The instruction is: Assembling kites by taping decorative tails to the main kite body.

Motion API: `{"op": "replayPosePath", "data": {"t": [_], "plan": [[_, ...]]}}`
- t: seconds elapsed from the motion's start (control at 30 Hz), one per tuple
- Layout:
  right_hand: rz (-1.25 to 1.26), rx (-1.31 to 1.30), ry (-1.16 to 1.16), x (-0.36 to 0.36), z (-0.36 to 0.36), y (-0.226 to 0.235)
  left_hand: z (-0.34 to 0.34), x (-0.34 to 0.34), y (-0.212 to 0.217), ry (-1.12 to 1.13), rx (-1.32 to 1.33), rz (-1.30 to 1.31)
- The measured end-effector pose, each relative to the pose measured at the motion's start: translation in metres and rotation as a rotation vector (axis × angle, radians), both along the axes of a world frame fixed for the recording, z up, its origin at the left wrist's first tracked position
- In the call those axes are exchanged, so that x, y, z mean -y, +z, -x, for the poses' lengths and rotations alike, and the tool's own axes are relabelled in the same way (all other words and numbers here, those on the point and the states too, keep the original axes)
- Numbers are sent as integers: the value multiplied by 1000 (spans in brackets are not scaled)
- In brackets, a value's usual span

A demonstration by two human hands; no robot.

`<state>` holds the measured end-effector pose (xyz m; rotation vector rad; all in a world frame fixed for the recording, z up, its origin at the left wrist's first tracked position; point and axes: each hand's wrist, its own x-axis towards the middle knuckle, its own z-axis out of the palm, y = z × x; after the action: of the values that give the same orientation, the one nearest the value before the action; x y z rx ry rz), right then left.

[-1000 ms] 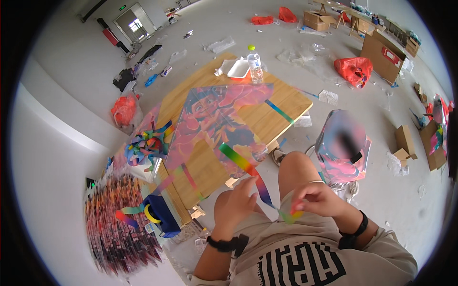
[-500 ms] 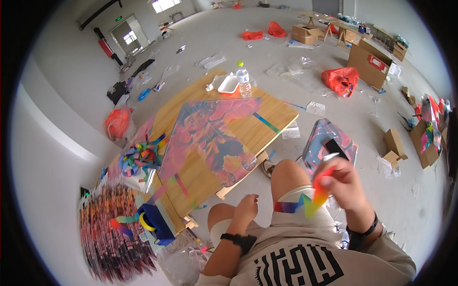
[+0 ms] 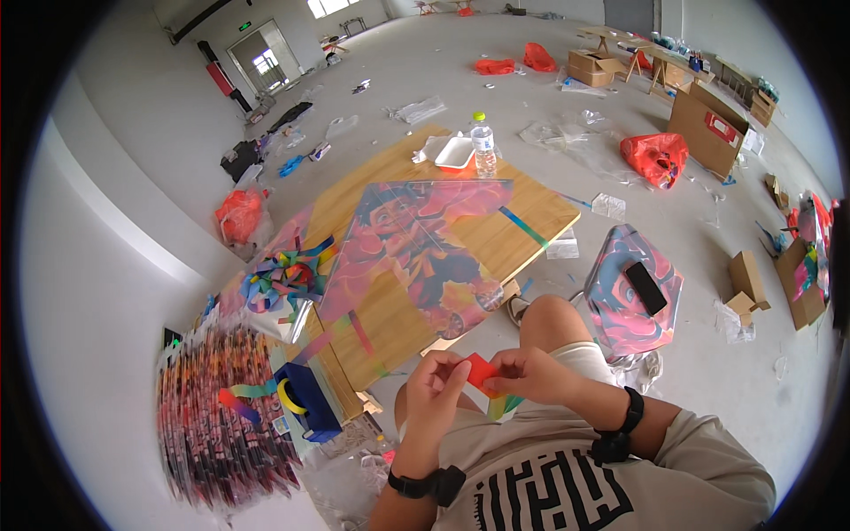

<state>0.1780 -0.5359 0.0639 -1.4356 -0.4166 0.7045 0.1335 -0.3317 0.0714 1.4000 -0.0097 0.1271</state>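
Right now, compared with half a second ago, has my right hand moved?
Yes. Judged against the black phone, your right hand has moved left, away from it, and now is beside your left hand at the rainbow ribbon.

Red-to-green ribbon [image 3: 481, 371], perhaps folded, red uppermost

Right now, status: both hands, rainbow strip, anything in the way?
Left hand, right hand: both pinching rainbow strip at red part. Green part hanging below. Right hand hiding some of it.

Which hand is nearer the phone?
Right. The right hand is below and left of the phone in the picture; the left hand is farther left.
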Motion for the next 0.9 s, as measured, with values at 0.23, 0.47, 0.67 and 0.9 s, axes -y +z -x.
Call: {"op": "replayPosePath", "data": {"t": [0.23,0.47,0.67,0.9], "plan": [[300,89,163,1,-8,-35,-9,-20,-27,171,-25,-196],[184,-54,105,2,-17,-67,-32,-17,-69,-8,-95,-62],[-36,-234,-61,-1,-41,-104,-54,-3,-77,-216,-146,0],[-137,-390,-175,15,-67,-116,-142,-46,-104,-116,-55,-119]]}}
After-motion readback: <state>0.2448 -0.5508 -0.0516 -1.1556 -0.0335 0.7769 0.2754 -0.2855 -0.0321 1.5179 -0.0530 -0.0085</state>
